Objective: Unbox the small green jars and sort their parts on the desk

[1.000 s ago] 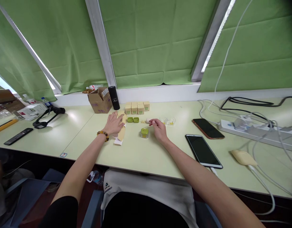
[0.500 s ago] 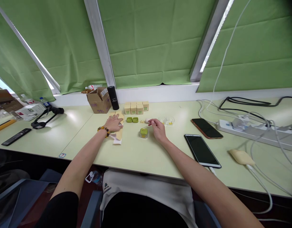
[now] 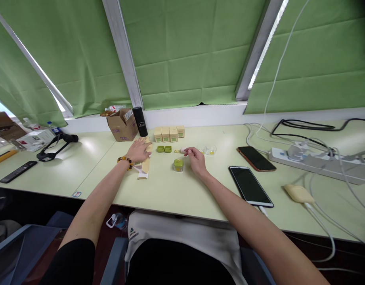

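Observation:
My left hand lies flat with its fingers spread on a pale yellow flattened carton, covering much of it. A beaded bracelet circles that wrist. My right hand rests on the table, its fingers loosely bent and nothing visible in them. By its fingertips is a small whitish piece, with small yellow bits to the left; I cannot tell whether the hand touches the piece. A small clear jar with a green lid stands between the hands. Two green lids lie beyond it.
Several small yellow boxes stand in rows behind. Clear containers sit right of my right hand. Farther right are two phones, a power strip and cables. A cardboard box and black cylinder stand back left.
My left hand has slid slightly left on the flattened carton, fingers still spread. My right hand stays almost in place. The view has shifted a little.

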Tool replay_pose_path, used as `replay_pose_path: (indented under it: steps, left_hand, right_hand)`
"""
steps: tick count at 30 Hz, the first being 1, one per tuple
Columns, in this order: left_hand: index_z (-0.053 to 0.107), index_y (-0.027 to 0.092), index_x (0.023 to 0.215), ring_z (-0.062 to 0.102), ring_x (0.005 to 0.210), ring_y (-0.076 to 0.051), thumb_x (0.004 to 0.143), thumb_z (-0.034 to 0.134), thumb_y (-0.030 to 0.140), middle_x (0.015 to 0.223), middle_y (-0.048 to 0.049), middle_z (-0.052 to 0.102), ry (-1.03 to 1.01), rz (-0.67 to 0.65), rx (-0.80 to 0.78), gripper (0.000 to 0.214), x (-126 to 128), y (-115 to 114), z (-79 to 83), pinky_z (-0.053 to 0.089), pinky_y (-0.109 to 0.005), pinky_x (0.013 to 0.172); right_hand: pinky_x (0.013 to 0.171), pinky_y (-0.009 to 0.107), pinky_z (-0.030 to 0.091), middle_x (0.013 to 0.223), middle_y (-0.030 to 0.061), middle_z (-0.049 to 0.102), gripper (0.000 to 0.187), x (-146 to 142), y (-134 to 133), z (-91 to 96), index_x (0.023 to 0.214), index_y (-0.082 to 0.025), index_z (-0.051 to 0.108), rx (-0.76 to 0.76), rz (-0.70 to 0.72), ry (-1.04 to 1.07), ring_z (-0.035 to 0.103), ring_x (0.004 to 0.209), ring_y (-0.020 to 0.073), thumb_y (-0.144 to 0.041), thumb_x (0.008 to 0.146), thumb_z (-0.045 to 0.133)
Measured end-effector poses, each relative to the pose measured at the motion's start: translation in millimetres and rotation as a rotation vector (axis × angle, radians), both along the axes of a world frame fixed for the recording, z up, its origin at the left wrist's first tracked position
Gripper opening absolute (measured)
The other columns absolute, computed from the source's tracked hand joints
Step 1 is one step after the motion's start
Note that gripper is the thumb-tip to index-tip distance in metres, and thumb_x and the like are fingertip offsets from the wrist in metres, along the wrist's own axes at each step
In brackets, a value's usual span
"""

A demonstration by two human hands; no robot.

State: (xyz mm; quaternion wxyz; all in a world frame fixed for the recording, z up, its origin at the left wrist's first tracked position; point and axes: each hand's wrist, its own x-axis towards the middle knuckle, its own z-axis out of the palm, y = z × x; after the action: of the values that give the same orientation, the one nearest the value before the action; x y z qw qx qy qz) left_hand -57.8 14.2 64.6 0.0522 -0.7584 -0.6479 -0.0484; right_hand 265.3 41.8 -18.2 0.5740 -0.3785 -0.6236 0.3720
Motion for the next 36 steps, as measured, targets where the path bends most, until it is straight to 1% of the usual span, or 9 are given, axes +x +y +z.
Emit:
replay_pose_path:
  steps: [4, 8, 11, 14, 19, 22, 26, 32, 36]
  left_hand:
    - [0.055, 0.022, 0.151, 0.030, 0.159, -0.037, 0.096, 0.057, 0.040, 0.165, -0.0109, 0.048, -0.087, -0.111, 0.121, 0.058, 29, -13, 8.4, 0.022, -0.057, 0.131]
    - [0.058, 0.024, 0.147, 0.048, 0.142, -0.035, 0.092, 0.064, 0.037, 0.132, -0.0105, 0.072, -0.293, -0.267, 0.069, 0.057, 76, -32, 0.8, 0.036, -0.056, 0.121]
    - [0.054, 0.024, 0.149, 0.046, 0.139, -0.039, 0.079, 0.080, 0.038, 0.127, -0.0117, 0.072, -0.404, -0.323, -0.055, 0.075, 107, -40, -11.5, 0.040, -0.056, 0.116]
    - [0.060, 0.024, 0.139, 0.050, 0.135, -0.040, 0.072, 0.085, 0.029, 0.124, -0.0131, 0.070, -0.471, -0.344, -0.108, 0.072, 123, -37, -21.1, 0.043, -0.055, 0.113]
    - [0.069, 0.022, 0.118, 0.059, 0.122, -0.036, 0.076, 0.083, 0.029, 0.119, -0.0127, 0.070, -0.621, -0.317, -0.123, 0.045, 125, -19, -31.3, 0.045, -0.055, 0.108]
    - [0.070, 0.019, 0.120, 0.063, 0.119, -0.033, 0.080, 0.083, 0.037, 0.124, -0.0149, 0.070, -0.878, -0.270, -0.052, 0.045, 123, -13, -37.9, 0.048, -0.049, 0.105]
    - [0.072, 0.017, 0.119, 0.066, 0.102, -0.025, 0.084, 0.080, 0.056, 0.116, -0.0127, 0.073, -1.267, -0.304, -0.019, 0.053, 120, -11, -43.1, 0.052, -0.036, 0.088]
    - [0.074, 0.015, 0.093, 0.059, 0.079, -0.014, 0.083, 0.077, 0.069, 0.093, -0.0073, 0.072, -1.595, -0.329, -0.078, 0.054, 117, -15, -44.2, 0.048, -0.026, 0.069]
    - [0.073, 0.016, 0.103, 0.060, 0.080, -0.013, 0.077, 0.084, 0.067, 0.099, -0.0072, 0.072, -1.620, -0.307, -0.032, 0.059, 121, -16, -46.7, 0.049, -0.025, 0.071]
  right_hand:
    - [0.084, 0.038, 0.048, 0.087, 0.0042, 0.072, 0.030, 1, 3, 1.0, 0.100, -0.023, 0.071, -0.031, 0.004, 0.027, 0.065, 0.089, 0.0243, -0.047, 0.091, 0.056]
    - [0.082, 0.038, 0.050, 0.086, 0.0038, 0.071, 0.024, 3, 5, 2.0, 0.098, -0.023, 0.069, -0.057, -0.001, 0.045, 0.065, 0.085, 0.0231, -0.041, 0.086, 0.059]
    - [0.075, 0.037, 0.050, 0.080, 0.0024, 0.069, 0.024, 3, 5, 0.8, 0.098, -0.023, 0.069, -0.082, -0.010, 0.043, 0.060, 0.075, 0.0205, -0.041, 0.086, 0.058]
    - [0.069, 0.034, 0.047, 0.073, 0.0000, 0.064, 0.023, 2, 5, -0.1, 0.098, -0.023, 0.068, -0.097, -0.012, 0.021, 0.055, 0.067, 0.0183, -0.040, 0.086, 0.056]
    - [0.058, 0.031, 0.041, 0.059, -0.0044, 0.052, 0.022, 3, 2, 6.2, 0.096, -0.024, 0.067, -0.136, -0.007, 0.049, 0.048, 0.056, 0.0166, -0.042, 0.087, 0.059]
    - [0.051, 0.031, 0.036, 0.053, -0.0058, 0.047, 0.028, 3, -2, 11.9, 0.096, -0.024, 0.068, -0.180, -0.022, 0.096, 0.044, 0.049, 0.0159, -0.050, 0.088, 0.061]
    - [0.050, 0.029, 0.035, 0.050, -0.0062, 0.046, 0.040, 0, -7, 14.1, 0.099, -0.023, 0.068, -0.188, 0.055, 0.117, 0.044, 0.048, 0.0152, -0.061, 0.090, 0.059]
    - [0.062, 0.029, 0.047, 0.084, 0.0015, 0.063, 0.031, -6, -23, 17.8, 0.111, -0.024, 0.066, 0.062, 0.090, 0.024, 0.060, 0.078, 0.0185, -0.047, 0.091, 0.065]
    - [0.069, 0.033, 0.054, 0.114, 0.0081, 0.063, 0.042, -9, -36, 22.5, 0.125, -0.026, 0.058, 0.250, 0.049, -0.066, 0.063, 0.096, 0.0226, -0.036, 0.086, 0.071]
